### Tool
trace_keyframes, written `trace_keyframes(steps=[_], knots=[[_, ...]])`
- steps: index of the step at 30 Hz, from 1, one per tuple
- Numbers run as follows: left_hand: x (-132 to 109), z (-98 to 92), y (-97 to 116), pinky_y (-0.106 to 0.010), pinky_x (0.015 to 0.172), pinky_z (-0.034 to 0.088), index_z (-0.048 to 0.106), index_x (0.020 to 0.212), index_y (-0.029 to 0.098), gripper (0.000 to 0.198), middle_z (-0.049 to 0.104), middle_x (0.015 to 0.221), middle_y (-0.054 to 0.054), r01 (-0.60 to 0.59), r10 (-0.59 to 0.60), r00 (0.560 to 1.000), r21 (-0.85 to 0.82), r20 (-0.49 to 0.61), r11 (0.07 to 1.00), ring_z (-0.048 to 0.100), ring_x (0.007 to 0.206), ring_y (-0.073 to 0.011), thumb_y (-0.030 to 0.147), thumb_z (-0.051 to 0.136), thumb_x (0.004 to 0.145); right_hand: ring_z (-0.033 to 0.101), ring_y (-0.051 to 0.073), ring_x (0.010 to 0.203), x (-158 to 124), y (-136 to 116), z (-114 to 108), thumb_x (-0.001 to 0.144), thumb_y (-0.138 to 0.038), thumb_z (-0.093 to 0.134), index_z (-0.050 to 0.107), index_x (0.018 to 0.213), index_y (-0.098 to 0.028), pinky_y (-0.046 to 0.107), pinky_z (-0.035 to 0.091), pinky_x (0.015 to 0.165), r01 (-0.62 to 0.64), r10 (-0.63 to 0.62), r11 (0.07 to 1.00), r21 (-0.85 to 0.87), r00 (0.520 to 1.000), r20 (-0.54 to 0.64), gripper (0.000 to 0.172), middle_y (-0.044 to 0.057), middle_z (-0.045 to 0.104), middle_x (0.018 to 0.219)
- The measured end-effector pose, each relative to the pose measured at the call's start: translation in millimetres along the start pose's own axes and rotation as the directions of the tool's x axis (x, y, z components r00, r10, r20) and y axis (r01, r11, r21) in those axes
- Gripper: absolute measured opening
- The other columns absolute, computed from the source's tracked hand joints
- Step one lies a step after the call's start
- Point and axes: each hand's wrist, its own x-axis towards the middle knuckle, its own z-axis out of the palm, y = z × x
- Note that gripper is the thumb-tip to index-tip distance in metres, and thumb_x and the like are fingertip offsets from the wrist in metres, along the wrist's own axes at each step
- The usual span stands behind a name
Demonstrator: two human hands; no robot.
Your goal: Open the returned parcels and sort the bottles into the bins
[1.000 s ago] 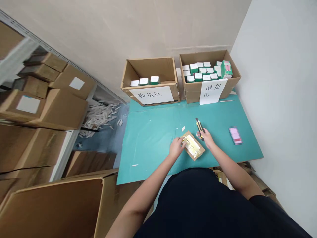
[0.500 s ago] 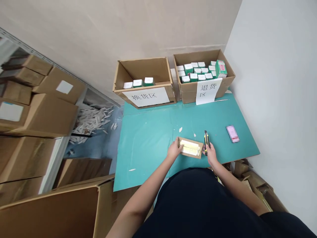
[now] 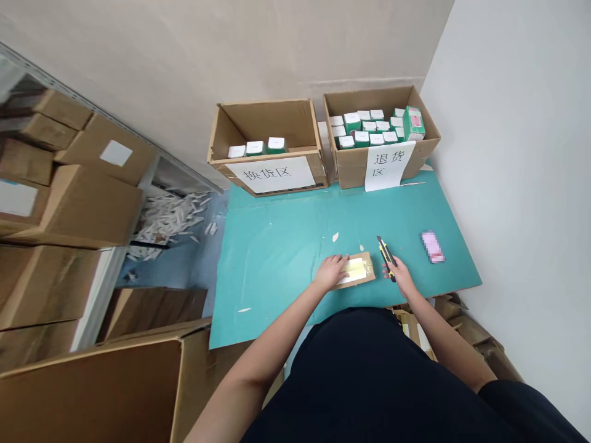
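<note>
Stockroom corner, teal tabletop (image 3: 272, 271) against the wall. Left hand (image 3: 330, 272): fingers (image 3: 339, 263) flat and close together on the left end of a card-backed package (image 3: 357, 272), pressing down, no grip. Right hand (image 3: 401, 276): fingers (image 3: 392, 266) curled and clamped on the grip of a yellow-and-black utility knife (image 3: 386, 255). Can't tell if the blade is out.

Package lies between my hands, near the front edge of the tabletop. Long axis runs left to right across me, right end slightly higher. Knife's long axis points away from me and to the left, tip end just past the package's far right corner.

Handling: package looks light, thin and fairly stiff. Clear wrap over the yellow insert (image 3: 353, 269) is likely slippery, so best to hold it by the bare card edges or pin it flat. Knife: hold by the grip only.

Further out: blurred pink item (image 3: 432, 247) to the right. Two open cardboard boxes along the back edge, left box (image 3: 263, 120) with a few white-and-green cartons (image 3: 277, 145), right box (image 3: 364, 101) nearly full of them. Paper signs (image 3: 386, 165) on the fronts. Stacked cartons (image 3: 78, 206) on the left, white scraps (image 3: 168, 221) on the floor.
</note>
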Motion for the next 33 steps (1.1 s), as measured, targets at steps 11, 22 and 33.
trace_keyframes(steps=[11, 22, 33], knots=[[15, 14.2, -7, -0.039, 0.103, 0.044, 0.041, 0.154, 0.029, 0.065, 0.061, 0.137, -0.011, -0.054, 0.057, 0.994, -0.036, 0.09, 0.998, 0.058, 0.125, -0.0291, 0.029, 0.061, 0.092, 0.053, 0.011, 0.045, -33, 27, -34, 0.074, -0.056, 0.07, 0.054, 0.14, -0.017, 0.021, 0.036, 0.037, -0.137, 0.152, 0.98, -0.144, 0.984, 0.096, 0.078, -0.001, 0.068, 0.075], [1, 24.7, -5, -0.051, 0.117, 0.038, 0.056, 0.14, 0.017, 0.042, 0.053, 0.149, -0.021, -0.182, 0.184, 0.983, 0.084, -0.017, 0.98, 0.05, 0.14, -0.032, 0.027, 0.049, 0.1, 0.051, 0.008, 0.044, -22, 4, -38, 0.084, -0.044, 0.067, 0.047, 0.153, -0.025, 0.019, 0.036, 0.036, -0.14, 0.187, 0.966, -0.215, 0.959, 0.214, 0.074, -0.002, 0.069, 0.077], [-2, 55.9, -12, -0.052, 0.114, 0.04, 0.06, 0.138, 0.019, 0.041, 0.058, 0.145, -0.019, -0.179, 0.209, 0.951, 0.146, -0.226, 0.973, 0.055, 0.136, -0.0324, 0.026, 0.05, 0.1, 0.045, 0.007, 0.042, -23, -2, -45, 0.087, -0.046, 0.063, 0.039, 0.157, -0.025, 0.019, 0.034, 0.037, -0.145, 0.233, 0.945, -0.294, 0.928, 0.292, 0.077, -0.005, 0.063, 0.074]])
